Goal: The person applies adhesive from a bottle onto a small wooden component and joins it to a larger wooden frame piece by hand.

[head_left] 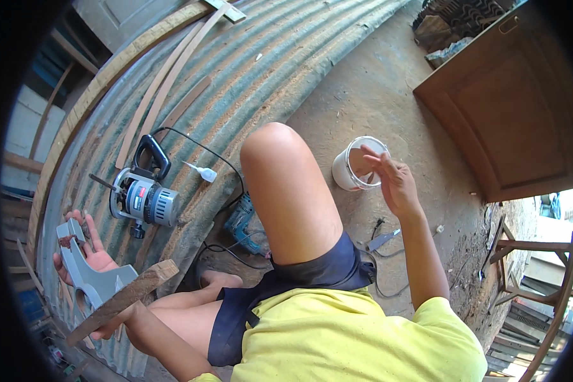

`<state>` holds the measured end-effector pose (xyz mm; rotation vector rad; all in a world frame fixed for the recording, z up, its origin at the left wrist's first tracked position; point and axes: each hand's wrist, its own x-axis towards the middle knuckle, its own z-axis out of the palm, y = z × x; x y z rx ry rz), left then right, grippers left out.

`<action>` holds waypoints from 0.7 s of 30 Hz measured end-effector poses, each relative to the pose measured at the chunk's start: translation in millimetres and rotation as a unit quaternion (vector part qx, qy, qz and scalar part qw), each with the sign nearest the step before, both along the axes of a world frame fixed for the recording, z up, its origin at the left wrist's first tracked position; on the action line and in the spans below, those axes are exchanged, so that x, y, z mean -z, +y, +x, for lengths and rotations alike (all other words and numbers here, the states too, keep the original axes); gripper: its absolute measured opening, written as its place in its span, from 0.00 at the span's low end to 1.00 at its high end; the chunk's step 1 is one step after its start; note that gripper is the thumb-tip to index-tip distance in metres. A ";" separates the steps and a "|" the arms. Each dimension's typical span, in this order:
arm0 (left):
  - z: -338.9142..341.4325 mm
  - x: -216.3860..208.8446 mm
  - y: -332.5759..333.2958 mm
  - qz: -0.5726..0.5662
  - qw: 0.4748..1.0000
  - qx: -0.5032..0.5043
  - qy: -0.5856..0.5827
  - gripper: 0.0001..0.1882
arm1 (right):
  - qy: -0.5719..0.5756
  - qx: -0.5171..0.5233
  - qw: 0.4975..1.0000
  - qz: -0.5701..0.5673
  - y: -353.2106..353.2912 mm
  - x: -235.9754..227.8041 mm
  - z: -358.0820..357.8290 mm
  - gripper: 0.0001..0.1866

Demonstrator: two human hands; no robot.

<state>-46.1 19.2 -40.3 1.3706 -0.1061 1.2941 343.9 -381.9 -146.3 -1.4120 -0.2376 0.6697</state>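
Observation:
My left hand (102,260) is at the lower left, its palm partly hidden behind a grey bracket-like piece (99,275) with a round hole and a brown wooden strip (126,300) along one side. The hand holds this piece up, though several fingers are spread past its edge. My right hand (396,184) is raised beside a white bucket (345,170), fingers stretched and nothing in them. Closest to the left hand stands a blue-grey router (143,197) with a black handle. A small white bottle with a pointed nozzle (205,173) lies near it.
Long wooden strips (153,95) lie across a corrugated metal sheet (267,79). A teal power tool (240,221) rests by my raised knee, with black cords around it. A plug-like grey piece (382,239) is on the floor. A brown wooden panel (516,108) stands at the right.

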 end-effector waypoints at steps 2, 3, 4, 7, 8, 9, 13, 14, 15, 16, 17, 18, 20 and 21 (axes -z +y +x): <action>0.5 1.4 -0.5 -0.015 1.000 -0.007 -0.008 0.64 | -0.090 0.094 0.980 -0.151 -22.3 52.7 32.2 0.16; 1.5 1.2 -0.3 -0.017 1.000 -0.006 -0.005 0.64 | -0.118 0.140 0.962 -0.202 -36.4 78.3 45.3 0.17; 3.1 -1.1 -3.1 -0.028 0.999 -0.028 0.002 0.64 | -0.146 0.182 0.940 -0.250 -47.7 102.8 57.9 0.18; 9.9 -3.9 -6.2 -0.041 0.996 -0.073 0.030 0.64 | -0.250 0.329 0.822 -0.392 -71.6 185.3 84.6 0.22; 14.7 0.0 -4.3 -0.047 0.996 -0.068 0.031 0.64 | -0.287 0.380 0.762 -0.439 -83.1 211.4 90.8 0.23; 15.1 3.0 -3.5 -0.050 0.996 -0.070 0.033 0.64 | -0.187 0.387 0.803 -0.412 -78.2 216.6 91.9 0.20; 13.5 7.2 -1.3 -0.045 0.996 -0.056 0.045 0.64 | -0.139 0.239 0.841 -0.465 -69.4 210.4 80.5 0.17; 11.3 5.6 -2.4 -0.032 0.997 -0.050 0.052 0.63 | -0.137 0.199 0.865 -0.440 -60.6 208.2 78.7 0.17; 19.5 13.6 1.6 -0.025 0.998 -0.029 0.052 0.63 | -0.137 0.174 0.879 -0.422 -67.8 202.4 73.5 0.17; 18.3 11.6 1.8 -0.008 0.998 -0.029 0.059 0.62 | -0.137 0.129 0.901 -0.392 -56.0 202.9 69.0 0.17; 19.3 12.8 2.0 -0.010 0.998 -0.022 0.057 0.61 | -0.132 0.079 0.904 -0.400 -49.9 199.8 62.2 0.17; 21.9 15.5 3.7 -0.022 0.998 -0.034 0.054 0.63 | -0.128 0.028 0.906 -0.403 -46.1 199.0 54.2 0.18; 27.9 17.2 6.0 -0.034 0.997 -0.046 0.045 0.68 | -0.346 0.080 0.828 -0.435 -51.2 219.8 42.4 0.28; 24.9 19.6 3.9 -0.033 0.997 -0.057 0.045 0.71 | -0.421 0.106 0.790 -0.434 -21.8 199.2 23.1 0.28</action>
